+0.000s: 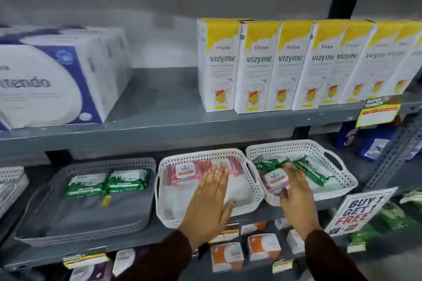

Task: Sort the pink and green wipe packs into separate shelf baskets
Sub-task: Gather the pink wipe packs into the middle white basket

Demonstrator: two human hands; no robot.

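Note:
Three baskets stand on the lower shelf. The grey basket [41, 210] on the left holds two green wipe packs [107, 181]. Pink packs [182, 172] lie at the back of the middle white basket [166, 214]. My left hand [210, 203] hovers flat over this basket, fingers spread, holding nothing. The right white basket [342, 180] holds green packs [310, 170] and a pink pack [275, 180] at its front left. My right hand [296, 191] rests on that pink pack, fingers curled round its edge.
A grey upper shelf [173, 123] overhangs the baskets, carrying yellow-and-white Vizyme boxes [258, 66] and a large tissue pack [52, 75]. A "Buy 1 Get 1 Free" sign [358, 210] hangs at the shelf edge on the right. Small orange boxes [228, 255] sit on the shelf below.

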